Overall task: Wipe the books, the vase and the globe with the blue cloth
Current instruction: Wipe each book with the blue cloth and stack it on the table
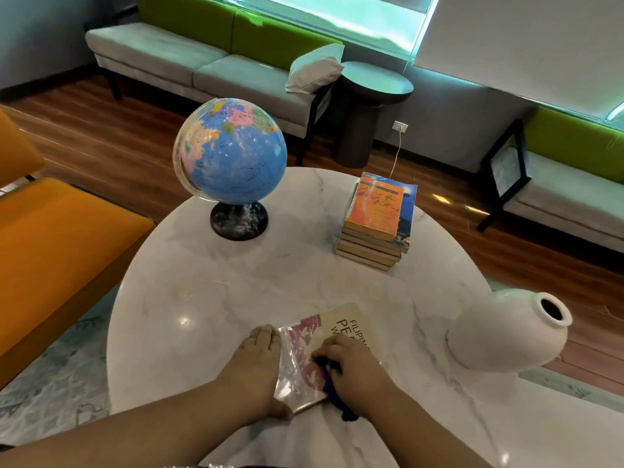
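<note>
1. The left hand (256, 363) is lying flat, fingers straight, pressing on the book (304, 352) on the desk (209, 292).
2. The right hand (351, 363) is gripping the blue cloth (332, 396) (bunched up) against the cover.
3. The globe (233, 157), the stack of books (374, 228) and the vase (506, 329) are standing apart.

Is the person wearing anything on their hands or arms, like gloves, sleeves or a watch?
No. The left hand and the right hand are bare, no gloves or rings visible. Both forearms are uncovered to the picture's edge: no sleeve, watch or bracelet shows.
</note>
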Demonstrator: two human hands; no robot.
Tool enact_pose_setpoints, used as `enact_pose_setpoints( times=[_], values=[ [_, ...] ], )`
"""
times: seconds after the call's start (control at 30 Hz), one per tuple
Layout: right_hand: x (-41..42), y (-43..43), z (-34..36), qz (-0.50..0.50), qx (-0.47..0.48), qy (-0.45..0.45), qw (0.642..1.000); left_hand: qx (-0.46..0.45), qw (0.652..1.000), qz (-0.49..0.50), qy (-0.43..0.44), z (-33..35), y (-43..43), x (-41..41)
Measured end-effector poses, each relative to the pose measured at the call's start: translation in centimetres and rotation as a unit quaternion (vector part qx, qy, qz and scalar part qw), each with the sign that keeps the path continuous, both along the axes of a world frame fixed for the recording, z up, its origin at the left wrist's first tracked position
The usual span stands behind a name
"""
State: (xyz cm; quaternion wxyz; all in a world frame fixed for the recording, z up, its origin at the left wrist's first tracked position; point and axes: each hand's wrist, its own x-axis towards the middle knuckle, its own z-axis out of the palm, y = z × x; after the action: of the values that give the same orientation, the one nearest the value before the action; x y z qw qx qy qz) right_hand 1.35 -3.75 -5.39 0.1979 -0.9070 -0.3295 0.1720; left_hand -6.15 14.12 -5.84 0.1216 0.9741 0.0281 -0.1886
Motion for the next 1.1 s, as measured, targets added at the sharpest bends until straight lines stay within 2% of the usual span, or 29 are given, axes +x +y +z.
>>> enact_pose_setpoints(
  times=[0.1,0.17,0.3,0.43,0.5,0.67,0.73,0.87,1.0,1.1],
  values=[
    [-1.8,-0.4,-0.6,0.070,0.018,0.011,0.997,-0.001,1.000,0.003,-0.003,0.0,-0.1,0.0],
    [-1.6,-1.6,-0.8,0.045,0.023,0.021,0.999,-0.005,1.000,0.004,-0.007,0.0,0.0,-0.1],
    [-0.5,-2.2,-0.7,-0.027,0.023,-0.022,0.999,-0.001,1.000,-0.001,-0.015,0.2,0.0,-0.1],
    [-3.0,-1.0,-1.3,0.062,0.023,0.009,0.998,0.003,1.000,0.005,-0.010,0.1,-0.1,-0.1],
    [-3.2,-1.9,-1.2,0.076,0.033,0.006,0.997,0.002,1.000,0.006,-0.009,0.1,-0.1,-0.1],
    [-1.1,-3.0,-1.1,-0.026,0.014,-0.034,0.999,0.000,1.000,0.001,-0.008,0.1,0.0,-0.2],
    [-1.9,-2.1,-1.4,0.018,0.023,-0.040,0.999,0.005,1.000,0.002,-0.006,0.1,0.0,-0.2],
    [-3.8,-2.0,-1.4,0.115,0.013,0.010,0.993,-0.001,1.000,0.002,-0.007,0.0,-0.1,-0.1],
    [-0.9,-4.1,0.1,0.059,-0.039,0.049,0.996,-0.008,1.000,0.001,-0.013,-0.1,0.1,-0.3],
    [2.0,-4.0,1.8,-0.056,-0.036,0.020,0.998,-0.003,1.000,0.001,-0.011,-0.2,0.0,-0.2]
  ],
)
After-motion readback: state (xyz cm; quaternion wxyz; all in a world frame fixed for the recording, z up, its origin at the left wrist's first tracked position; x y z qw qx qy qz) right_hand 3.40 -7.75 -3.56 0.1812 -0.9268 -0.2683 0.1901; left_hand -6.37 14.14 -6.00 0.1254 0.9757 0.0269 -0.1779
